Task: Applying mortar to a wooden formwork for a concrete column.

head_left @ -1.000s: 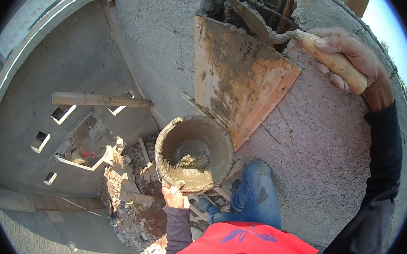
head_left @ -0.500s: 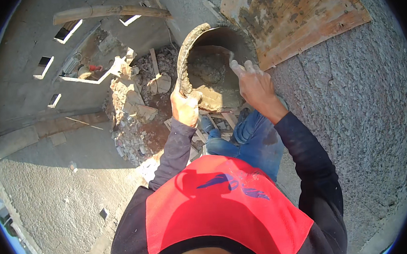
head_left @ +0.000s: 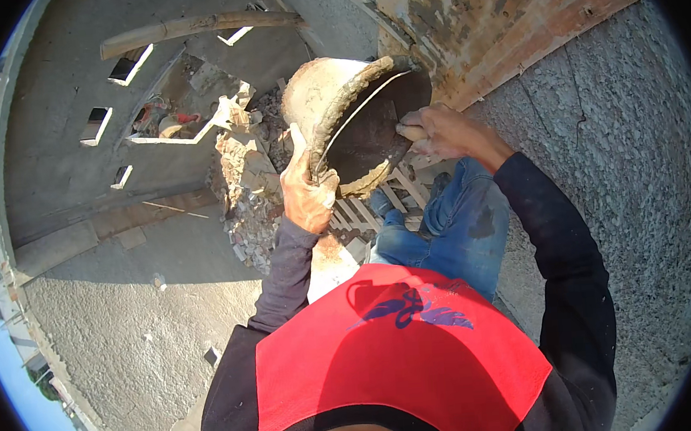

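Note:
A mortar-crusted bucket [head_left: 309, 90] is tipped toward me, showing its dark inside and a thin wire handle across its mouth. My left hand [head_left: 307, 186] grips the bucket's near left rim, fingers pressed along its side. My right hand [head_left: 440, 135] is closed on the pale wooden handle of a trowel [head_left: 413, 129] at the bucket's right side; the blade is hard to make out inside. A mortar-stained plywood board [head_left: 500, 20] leans beyond the bucket at upper right.
Rough concrete [head_left: 609, 197] curves along the right. At left are a lower floor with small openings, a wooden beam [head_left: 188, 26] and broken rubble [head_left: 238, 167]. Below my feet is slatted timber [head_left: 357, 215]; I wear a red vest and jeans.
The trowel has come down from the board's top edge into the bucket. The bucket has risen in view and tipped further, its pale outer side now showing.

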A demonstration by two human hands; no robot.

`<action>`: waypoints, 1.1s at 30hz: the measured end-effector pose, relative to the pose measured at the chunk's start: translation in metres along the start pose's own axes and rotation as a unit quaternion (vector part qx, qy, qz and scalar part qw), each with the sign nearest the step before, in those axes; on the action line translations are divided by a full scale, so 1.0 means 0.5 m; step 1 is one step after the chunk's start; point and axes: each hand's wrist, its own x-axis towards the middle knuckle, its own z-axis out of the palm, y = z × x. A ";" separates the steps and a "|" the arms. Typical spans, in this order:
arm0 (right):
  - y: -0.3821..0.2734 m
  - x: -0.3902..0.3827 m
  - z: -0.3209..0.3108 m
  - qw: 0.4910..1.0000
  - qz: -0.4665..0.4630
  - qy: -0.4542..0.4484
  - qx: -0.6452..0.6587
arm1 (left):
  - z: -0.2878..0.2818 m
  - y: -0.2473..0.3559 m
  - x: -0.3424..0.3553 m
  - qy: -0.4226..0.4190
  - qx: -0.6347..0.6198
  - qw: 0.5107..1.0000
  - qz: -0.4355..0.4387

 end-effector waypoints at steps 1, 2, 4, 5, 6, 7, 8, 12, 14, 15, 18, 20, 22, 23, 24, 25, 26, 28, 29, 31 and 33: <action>-0.018 -0.012 0.005 0.997 0.037 -0.026 0.069 | -0.010 -0.003 -0.001 -0.017 0.003 1.000 0.009; -0.034 -0.026 0.015 0.986 0.074 -0.054 0.137 | -0.021 -0.008 -0.001 -0.034 0.006 0.999 0.018; -0.061 -0.048 0.034 0.971 0.111 -0.049 0.205 | -0.029 -0.018 0.012 -0.069 -0.025 0.997 0.000; -0.065 -0.052 0.045 0.950 0.152 -0.041 0.270 | -0.021 -0.024 0.014 -0.070 -0.079 0.994 -0.009; -0.068 -0.049 0.055 0.950 0.133 -0.022 0.281 | -0.013 -0.031 0.014 -0.066 -0.078 0.995 -0.010; -0.070 -0.052 0.058 0.951 0.131 -0.025 0.280 | -0.003 -0.038 0.013 -0.051 -0.127 0.990 -0.037; -0.075 -0.057 0.059 0.931 0.145 -0.030 0.334 | 0.004 -0.045 0.013 -0.036 -0.176 0.982 -0.064; -0.116 -0.084 -0.013 0.896 0.185 -0.056 0.400 | 0.015 -0.038 0.004 0.040 -0.319 0.942 -0.095; -0.137 -0.103 -0.055 0.886 0.196 -0.078 0.414 | 0.025 -0.048 -0.007 0.066 -0.408 0.904 -0.109; -0.147 -0.108 -0.078 0.908 0.165 -0.065 0.381 | 0.023 -0.045 -0.012 0.074 -0.416 0.899 -0.113; -0.201 -0.123 -0.160 0.961 0.077 -0.034 0.262 | 0.011 -0.015 -0.028 0.119 -0.464 0.866 -0.143; -0.241 -0.135 -0.222 0.975 0.027 -0.007 0.221 | -0.008 -0.043 -0.040 0.089 -0.468 0.870 -0.127; -0.304 -0.143 -0.303 0.942 0.101 -0.102 0.304 | -0.006 -0.030 -0.033 0.146 -0.479 0.856 -0.131; -0.319 -0.148 -0.331 0.944 0.096 -0.096 0.301 | -0.006 -0.014 -0.033 0.158 -0.489 0.850 -0.116; -0.332 -0.161 -0.364 0.929 0.077 -0.074 0.355 | -0.010 -0.003 -0.030 0.106 -0.520 0.840 -0.118; -0.338 -0.169 -0.394 0.909 0.051 -0.058 0.409 | -0.009 0.005 -0.024 0.102 -0.518 0.842 -0.110; -0.336 -0.177 -0.427 0.886 0.040 -0.034 0.461 | -0.002 0.013 -0.019 0.105 -0.520 0.841 -0.101; -0.326 -0.200 -0.496 0.860 0.022 0.048 0.507 | 0.003 -0.008 -0.007 0.098 -0.482 0.867 -0.084; -0.318 -0.209 -0.523 0.859 0.019 0.103 0.502 | 0.005 0.011 -0.008 0.089 -0.494 0.858 -0.111; -0.289 -0.228 -0.560 0.822 0.031 0.217 0.525 | 0.015 0.027 -0.005 0.057 -0.501 0.853 -0.134; -0.293 -0.253 -0.572 0.812 0.001 0.211 0.544 | 0.029 0.008 -0.010 0.072 -0.503 0.849 -0.142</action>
